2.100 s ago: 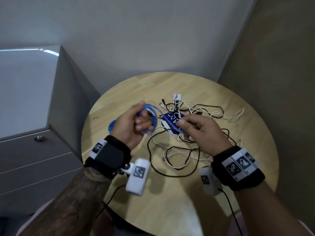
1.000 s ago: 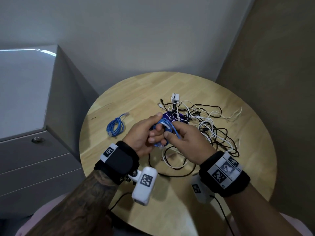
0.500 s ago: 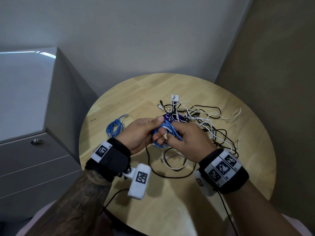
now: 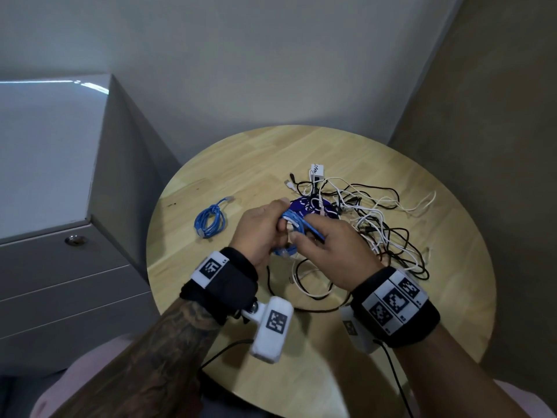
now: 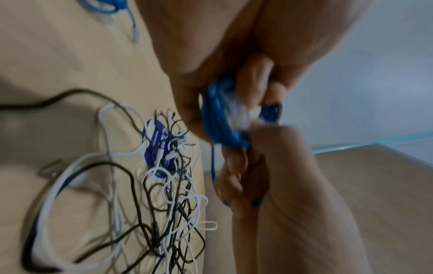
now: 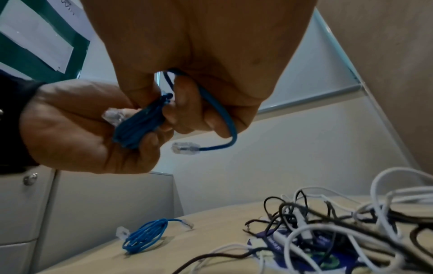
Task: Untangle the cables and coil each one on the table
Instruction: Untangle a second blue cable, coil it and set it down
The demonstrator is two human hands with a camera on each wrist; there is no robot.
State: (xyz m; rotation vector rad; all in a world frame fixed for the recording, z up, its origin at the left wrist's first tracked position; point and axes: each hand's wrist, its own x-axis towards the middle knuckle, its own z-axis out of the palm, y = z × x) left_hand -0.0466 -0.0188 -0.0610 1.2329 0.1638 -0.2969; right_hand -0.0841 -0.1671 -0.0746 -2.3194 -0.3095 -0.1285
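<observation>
Above the round wooden table (image 4: 301,152), my left hand (image 4: 262,230) grips a bundled blue network cable (image 4: 291,221) (image 5: 218,118) (image 6: 138,122). My right hand (image 4: 325,245) pinches that cable's loose end (image 6: 220,111), whose clear plug (image 6: 185,147) hangs free below the fingers. A second blue cable (image 4: 210,221) (image 6: 145,235) lies coiled on the table to the left. A tangle of black and white cables (image 4: 373,224) (image 5: 164,204) (image 6: 339,228) lies on the right, partly over a dark blue card (image 4: 310,208).
A grey drawer cabinet (image 4: 60,206) stands close against the table's left side. A white adapter with a tag (image 4: 317,173) sits at the far edge of the tangle. Walls close in behind and to the right.
Both hands have come together over the table's middle, with the blue cable now bundled tight in my left hand. The camera shifted, so the coiled blue cable on the left came into sight.
</observation>
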